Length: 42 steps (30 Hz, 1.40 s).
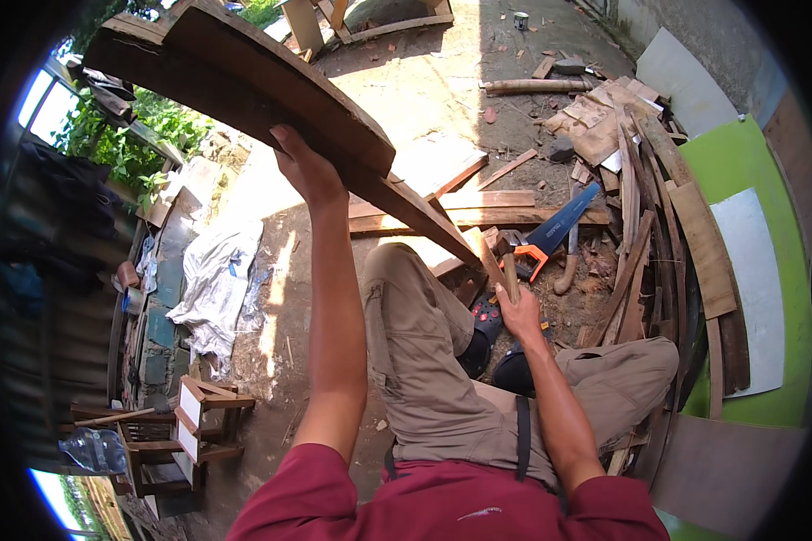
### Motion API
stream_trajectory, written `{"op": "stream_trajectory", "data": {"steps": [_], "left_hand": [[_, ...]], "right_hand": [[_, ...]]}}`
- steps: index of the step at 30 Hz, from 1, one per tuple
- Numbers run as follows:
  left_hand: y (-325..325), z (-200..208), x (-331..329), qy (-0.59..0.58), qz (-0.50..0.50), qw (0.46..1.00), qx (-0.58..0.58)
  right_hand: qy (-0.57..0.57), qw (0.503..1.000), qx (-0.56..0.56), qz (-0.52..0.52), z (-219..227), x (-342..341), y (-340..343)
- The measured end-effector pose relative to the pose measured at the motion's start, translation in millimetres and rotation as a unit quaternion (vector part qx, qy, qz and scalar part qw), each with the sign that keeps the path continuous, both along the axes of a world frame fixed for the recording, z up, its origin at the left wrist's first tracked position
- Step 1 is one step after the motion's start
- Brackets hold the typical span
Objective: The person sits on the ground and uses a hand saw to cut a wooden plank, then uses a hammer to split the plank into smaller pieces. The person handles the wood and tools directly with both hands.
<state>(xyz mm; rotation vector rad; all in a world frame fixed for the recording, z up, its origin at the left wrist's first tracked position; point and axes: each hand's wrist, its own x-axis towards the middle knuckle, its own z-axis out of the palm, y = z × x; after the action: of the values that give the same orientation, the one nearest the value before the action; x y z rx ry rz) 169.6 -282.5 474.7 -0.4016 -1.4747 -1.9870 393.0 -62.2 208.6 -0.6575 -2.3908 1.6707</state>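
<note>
My left hand (311, 167) is raised and closed on a long brown wooden board (244, 86), its thumb against the near face and its other fingers hidden behind. The board slants from the upper left down toward the ground by my feet, its narrow lower end close to my right hand. My right hand (520, 311) is wrapped round the wooden handle of what looks like a hammer (512, 270); its dark head is hard to make out. Just beyond lies a handsaw (564, 221) with a blue blade and orange grip.
Planks (487, 216) lie in front of my feet. Scrap wood (595, 126) and long strips (632, 225) pile up at right, beside a green panel (749, 171). A white sack (216, 279), a small wooden frame (198, 419) and a clear bottle (95, 449) are at left.
</note>
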Motion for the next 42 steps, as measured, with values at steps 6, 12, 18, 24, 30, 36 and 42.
{"op": "stream_trajectory", "data": {"steps": [6,12,18,24,30,36,42], "left_hand": [[8.7,9.3,-3.5,-0.013,0.024,1.0,0.006],[9.0,8.2,1.3,-0.014,0.022,0.999,0.022],[-21.1,6.5,0.3,-0.021,0.069,0.997,0.009],[-23.0,4.5,-3.4,-0.038,0.068,0.997,0.016],[-42.0,-4.6,-9.6,-0.069,0.007,0.996,0.062],[-59.9,-4.7,-14.9,-0.06,0.033,0.995,0.073],[-38.2,-4.4,-11.4,-0.039,0.026,0.998,0.04]], "right_hand": [[0.226,0.958,-0.166,0.054,41.3,-23.1,-35.3],[0.307,0.95,0.056,0.016,23.0,-95.2,-61.7],[0.24,0.969,-0.008,0.055,47.2,-99.5,-42.1],[0.403,0.909,-0.055,0.091,6.4,-96.0,-45.4],[0.1,0.99,0.062,0.081,-5.5,-112.7,-19.6],[0.341,0.937,0.017,0.074,8.7,-77.5,-33.3],[0.084,0.983,0.095,0.136,6.4,-140.3,-33.7]]}}
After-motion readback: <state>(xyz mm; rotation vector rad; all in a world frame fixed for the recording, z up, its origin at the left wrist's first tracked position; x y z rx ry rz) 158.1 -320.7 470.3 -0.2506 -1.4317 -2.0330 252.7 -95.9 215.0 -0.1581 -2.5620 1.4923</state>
